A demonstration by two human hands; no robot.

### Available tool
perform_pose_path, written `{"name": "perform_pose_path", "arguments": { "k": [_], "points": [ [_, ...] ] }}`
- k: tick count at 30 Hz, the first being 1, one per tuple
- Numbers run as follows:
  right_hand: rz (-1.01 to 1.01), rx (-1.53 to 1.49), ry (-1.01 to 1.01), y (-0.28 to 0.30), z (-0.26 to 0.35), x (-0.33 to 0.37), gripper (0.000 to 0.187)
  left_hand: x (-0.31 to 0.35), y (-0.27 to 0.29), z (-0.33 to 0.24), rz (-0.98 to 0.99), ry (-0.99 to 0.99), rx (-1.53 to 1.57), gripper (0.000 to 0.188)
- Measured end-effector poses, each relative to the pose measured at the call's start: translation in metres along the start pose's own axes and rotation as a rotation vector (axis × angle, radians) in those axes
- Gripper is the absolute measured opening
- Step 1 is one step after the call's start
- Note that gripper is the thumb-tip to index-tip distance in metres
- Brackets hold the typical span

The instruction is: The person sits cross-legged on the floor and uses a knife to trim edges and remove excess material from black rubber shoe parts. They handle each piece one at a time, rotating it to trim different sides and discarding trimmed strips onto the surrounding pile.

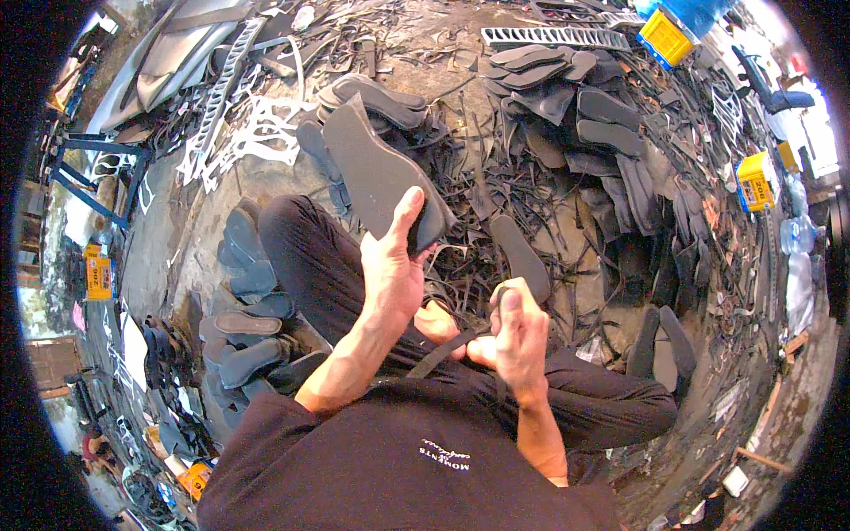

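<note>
My left hand (394, 265) is closed round the lower end of a dark grey shoe sole (376, 168), with the thumb flat on its face. The sole is tilted, its far end pointing up and left. Over my lap, my right hand (520, 341) makes a fist, apart from the sole. A narrow dark strip (443, 352) runs from the left into this fist, and a dark end shows by the thumb; the rest is hidden by the fingers. A single loose sole (520, 257) lies on the floor just beyond my right hand.
Stacked soles (248, 323) lie by my left knee. More dark cut pieces (611, 124) are piled ahead on the right. Thin scraps (460, 186) litter the floor between. White cut-out sheets (266, 133), a blue metal frame (97, 181) and yellow boxes (666, 38) stand farther out.
</note>
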State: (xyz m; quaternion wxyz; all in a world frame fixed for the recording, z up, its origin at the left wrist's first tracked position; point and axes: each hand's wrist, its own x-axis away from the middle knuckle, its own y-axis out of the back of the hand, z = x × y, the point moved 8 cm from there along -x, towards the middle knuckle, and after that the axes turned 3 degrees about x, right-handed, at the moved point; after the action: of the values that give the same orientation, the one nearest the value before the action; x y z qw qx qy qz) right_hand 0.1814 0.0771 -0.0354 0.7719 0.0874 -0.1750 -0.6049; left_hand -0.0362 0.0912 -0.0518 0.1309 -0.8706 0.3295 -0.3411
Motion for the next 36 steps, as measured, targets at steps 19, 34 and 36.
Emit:
{"name": "perform_pose_path", "arguments": {
  "k": [19,34,36],
  "points": [
    [-0.154,0.145,0.104,0.023,0.025,-0.027,0.04,0.074,-0.023,0.035,0.409,0.311,-0.277,0.043],
    [-0.121,0.175,0.064,0.03,0.006,0.002,0.051,0.065,-0.023,0.033,0.661,0.482,-0.153,0.047],
    [-0.109,0.18,0.033,0.034,0.014,-0.018,0.055,0.08,-0.018,0.041,0.689,0.519,-0.156,0.049]
  ]
}}
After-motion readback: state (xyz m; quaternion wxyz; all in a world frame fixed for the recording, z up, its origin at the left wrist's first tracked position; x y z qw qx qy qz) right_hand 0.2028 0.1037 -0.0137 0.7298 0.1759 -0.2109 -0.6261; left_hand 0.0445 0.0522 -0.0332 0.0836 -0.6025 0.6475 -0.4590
